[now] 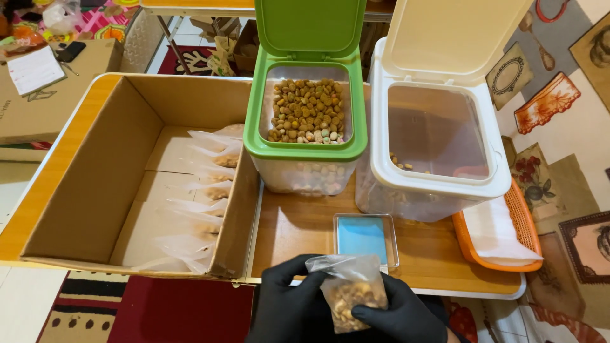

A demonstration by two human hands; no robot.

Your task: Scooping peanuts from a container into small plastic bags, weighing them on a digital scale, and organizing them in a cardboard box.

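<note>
Here, a wooden counter stands over a floor of patterned rugs. On its left, an open cardboard box holds a row of filled clear bags. Behind, a green-lidded bin full of kibble stands beside a nearly empty white bin; an orange basket sits right, a small scale in front. At the near edge, both gloved hands, left and right, grip a small bag of kibble.

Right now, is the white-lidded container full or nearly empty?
Nearly empty: the white-lidded container stands open, only a few kibble pieces on its bottom.
</note>
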